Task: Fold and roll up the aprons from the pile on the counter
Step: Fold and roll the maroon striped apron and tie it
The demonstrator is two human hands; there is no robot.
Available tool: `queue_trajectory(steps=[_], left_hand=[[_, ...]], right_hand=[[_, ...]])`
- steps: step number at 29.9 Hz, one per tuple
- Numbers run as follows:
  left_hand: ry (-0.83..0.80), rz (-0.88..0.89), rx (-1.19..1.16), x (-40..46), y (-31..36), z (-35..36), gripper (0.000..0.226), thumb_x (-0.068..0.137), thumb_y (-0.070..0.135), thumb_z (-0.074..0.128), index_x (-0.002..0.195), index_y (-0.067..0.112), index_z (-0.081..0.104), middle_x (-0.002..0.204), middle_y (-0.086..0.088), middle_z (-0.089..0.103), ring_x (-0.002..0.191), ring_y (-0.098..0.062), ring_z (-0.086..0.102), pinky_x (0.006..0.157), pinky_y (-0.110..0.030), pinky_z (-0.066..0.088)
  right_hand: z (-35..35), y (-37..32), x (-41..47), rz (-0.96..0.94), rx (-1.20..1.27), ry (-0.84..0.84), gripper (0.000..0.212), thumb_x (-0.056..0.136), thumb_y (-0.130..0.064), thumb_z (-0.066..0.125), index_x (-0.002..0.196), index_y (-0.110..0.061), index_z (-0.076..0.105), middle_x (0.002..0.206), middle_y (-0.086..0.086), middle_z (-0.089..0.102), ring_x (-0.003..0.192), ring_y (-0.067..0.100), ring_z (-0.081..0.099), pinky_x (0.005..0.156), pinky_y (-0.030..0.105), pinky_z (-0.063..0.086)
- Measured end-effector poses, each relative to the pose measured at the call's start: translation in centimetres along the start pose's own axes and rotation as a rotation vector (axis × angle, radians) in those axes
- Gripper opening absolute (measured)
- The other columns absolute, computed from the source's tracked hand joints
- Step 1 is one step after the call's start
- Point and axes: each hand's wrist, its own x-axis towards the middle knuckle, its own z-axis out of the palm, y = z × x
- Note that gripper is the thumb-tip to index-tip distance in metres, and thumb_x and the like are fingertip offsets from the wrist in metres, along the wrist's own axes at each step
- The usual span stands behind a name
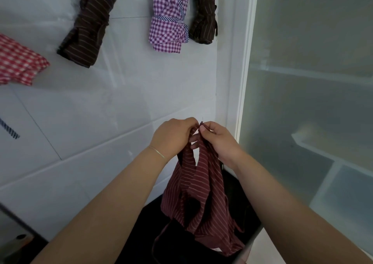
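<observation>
Head view: fingertips (193,126) of the left hand (173,136) and the right hand (217,139) pinch one top edge of a maroon striped apron (198,191), which hangs below them at the white counter (121,102) edge; rolled aprons (169,17) lie beyond

Likely a home kitchen or laundry corner: white tiled counter (125,94) with thin grout lines, rolled and tied aprons laid out on it, brown striped (88,23), purple gingham (169,19), another brown (204,15), red checked (18,61). Frosted-glass cabinet door (306,82) in a white frame at right, pale shelves dimly visible behind.
</observation>
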Motion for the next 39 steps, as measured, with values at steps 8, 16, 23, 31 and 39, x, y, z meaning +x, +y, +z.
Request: queue_trajectory(steps=[8, 16, 23, 31, 39], left_hand=[[0.062, 0.188, -0.687, -0.6, -0.3, -3.0, 0.028, 0.099, 0.003, 0.041, 0.096, 0.018, 0.065, 0.078, 0.006, 0.062, 0.069, 0.0, 0.057, 0.071, -0.013, 0.043], [-0.103, 0.041, -1.001, 0.3, -0.7, -6.5, 0.032, 0.103, 0.006, 0.032, 0.08, 0.014, 0.052, 0.076, 0.004, 0.062, 0.068, -0.007, 0.059, 0.066, -0.023, 0.051], [-0.204, -0.273, -1.472, 0.3, -1.2, -6.1, 0.053, 0.099, 0.051, 0.031, 0.117, 0.013, 0.063, 0.113, -0.007, 0.069, 0.106, -0.02, 0.065, 0.09, -0.031, 0.052], [-0.103, -0.454, -1.053, 1.2, -3.0, -4.2, 0.047, 0.084, 0.02, 0.072, 0.127, 0.015, 0.056, 0.107, -0.004, 0.067, 0.096, -0.017, 0.066, 0.083, -0.026, 0.053], [-0.216, -0.526, -1.33, 1.5, -4.3, -3.3, 0.011, 0.085, 0.023, 0.068, 0.086, 0.015, 0.061, 0.084, 0.002, 0.071, 0.078, -0.011, 0.068, 0.068, -0.024, 0.054]], right_hand=[[-1.7, -1.9, 0.4, -0.039, 0.261, 0.088, 0.022, 0.099, -0.018, 0.047, 0.09, -0.006, 0.063, 0.088, 0.007, 0.072, 0.085, 0.021, 0.068, 0.078, 0.032, 0.052], [-1.0, -2.5, 0.7, 0.036, 0.17, -0.038, 0.015, 0.097, -0.019, 0.053, 0.094, -0.008, 0.062, 0.087, 0.005, 0.066, 0.081, 0.018, 0.063, 0.079, 0.031, 0.051], [0.5, -5.5, 0.3, -0.68, -0.645, 0.288, 0.016, 0.092, -0.013, 0.06, 0.083, -0.024, 0.052, 0.078, -0.016, 0.055, 0.075, -0.006, 0.052, 0.071, 0.007, 0.038], [-0.1, -2.0, 0.4, -0.758, -1.043, 0.131, 0.005, 0.093, -0.02, 0.059, 0.094, -0.015, 0.062, 0.093, -0.013, 0.052, 0.08, 0.006, 0.054, 0.069, 0.02, 0.046], [-1.7, -0.8, 1.5, -0.255, -0.992, 0.195, 0.003, 0.09, -0.031, 0.063, 0.09, -0.029, 0.06, 0.101, -0.013, 0.05, 0.091, 0.004, 0.051, 0.079, 0.02, 0.038]])
